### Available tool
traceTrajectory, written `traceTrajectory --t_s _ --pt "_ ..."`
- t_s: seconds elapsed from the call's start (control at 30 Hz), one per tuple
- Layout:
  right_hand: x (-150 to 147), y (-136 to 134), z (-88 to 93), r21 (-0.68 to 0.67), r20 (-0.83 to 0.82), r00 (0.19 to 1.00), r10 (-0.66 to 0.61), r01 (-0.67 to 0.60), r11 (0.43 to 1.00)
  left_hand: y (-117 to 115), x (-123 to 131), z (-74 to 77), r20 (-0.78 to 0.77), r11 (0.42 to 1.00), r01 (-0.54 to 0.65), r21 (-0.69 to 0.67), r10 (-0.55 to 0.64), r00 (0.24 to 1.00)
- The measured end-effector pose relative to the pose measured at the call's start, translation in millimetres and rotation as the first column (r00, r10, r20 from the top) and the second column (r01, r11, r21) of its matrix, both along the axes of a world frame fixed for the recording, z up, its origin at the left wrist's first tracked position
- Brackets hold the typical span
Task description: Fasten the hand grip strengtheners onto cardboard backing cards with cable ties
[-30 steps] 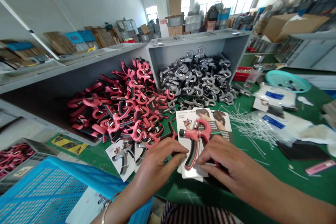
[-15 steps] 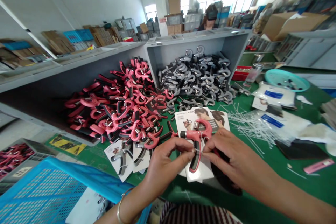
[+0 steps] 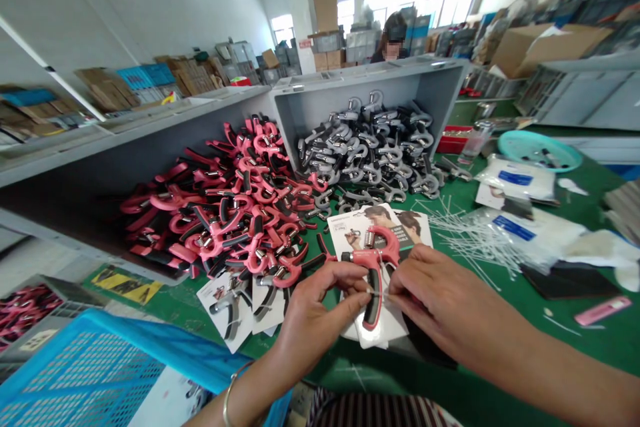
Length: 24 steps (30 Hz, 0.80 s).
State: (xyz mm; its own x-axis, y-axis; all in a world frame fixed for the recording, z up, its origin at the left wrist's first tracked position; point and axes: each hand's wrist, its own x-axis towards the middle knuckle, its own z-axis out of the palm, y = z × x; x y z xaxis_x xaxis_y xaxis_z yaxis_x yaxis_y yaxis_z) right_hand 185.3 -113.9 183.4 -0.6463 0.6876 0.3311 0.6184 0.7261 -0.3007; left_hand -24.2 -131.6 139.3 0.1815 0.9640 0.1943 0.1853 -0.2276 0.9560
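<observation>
A pink hand gripper (image 3: 376,265) lies on a printed backing card (image 3: 350,230) on the green table (image 3: 525,347). My left hand (image 3: 320,310) pinches at its handle from the left, thumb and forefinger closed on a thin white tie (image 3: 371,291). My right hand (image 3: 440,303) meets it from the right, fingers curled and pinching the same spot. Both hands touch the pink hand gripper at mid-handle.
A heap of pink hand grippers (image 3: 235,213) and a heap of grey ones (image 3: 370,147) fill grey bins (image 3: 440,87) behind. Carded grey grippers (image 3: 235,300) lie left. Loose white ties (image 3: 470,233), plastic bags (image 3: 520,183), a teal dish (image 3: 540,150), a blue crate (image 3: 90,367). A person stands far back.
Both hands rose from lying over the lower card to pinching the tie at the gripper's handle. The card and gripper shifted slightly left.
</observation>
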Motion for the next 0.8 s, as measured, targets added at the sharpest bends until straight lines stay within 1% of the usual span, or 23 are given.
traceTrajectory --t_s 0.07,0.13,0.23,0.33,0.43,0.5,0.57,0.63,0.67,0.73,0.8 --pt "-1.8 -0.5 1.6 -0.010 -0.008 1.000 0.009 -0.009 1.000 0.3 0.7 3.0 -0.032 0.999 0.011 0.030 -0.011 0.999" --pt "-3.9 -0.9 2.9 -0.021 -0.009 1.000 0.018 -0.018 1.000 0.9 0.3 7.7 -0.115 0.995 0.048 0.087 -0.038 0.993" --pt "-5.9 0.1 2.6 -0.032 -0.034 0.999 0.039 -0.040 0.999 2.7 -4.2 16.3 -0.283 0.969 0.147 0.199 -0.086 0.955" --pt "-6.6 2.3 0.2 -0.092 -0.097 0.995 0.034 -0.043 0.995 4.8 -11.2 25.0 -0.368 0.944 0.190 0.269 -0.082 0.926" --pt "-9.2 4.8 -2.2 -0.156 -0.136 0.991 -0.003 -0.018 0.988 5.8 -14.7 35.0 -0.503 0.911 0.241 0.334 -0.044 0.863" --pt "-12.5 6.5 -3.4 -0.167 -0.144 0.990 -0.003 -0.021 0.986 6.2 -14.3 42.5 -0.583 0.902 0.279 0.331 -0.037 0.812" --pt "-15.4 7.8 -4.6 -0.160 -0.170 0.985 0.028 -0.056 0.986 6.8 -13.1 48.6 -0.590 0.911 0.291 0.292 -0.068 0.805" --pt "-16.3 8.0 -6.3 -0.146 -0.214 0.975 0.066 -0.098 0.984 7.1 -12.4 49.9 -0.536 0.922 0.292 0.253 -0.118 0.836" --pt "-15.8 7.5 -7.4 -0.139 -0.233 0.969 0.078 -0.112 0.984 6.8 -12.3 48.0 -0.494 0.929 0.287 0.235 -0.141 0.858" --pt "-13.5 5.2 -10.2 -0.138 -0.252 0.964 0.081 -0.119 0.983 4.5 -12.0 39.1 -0.402 0.947 0.254 0.195 -0.159 0.902" --pt "-10.8 2.5 -13.1 -0.165 -0.268 0.963 0.029 -0.076 0.983 -0.1 -10.5 25.5 -0.352 0.966 0.193 0.172 -0.123 0.928"
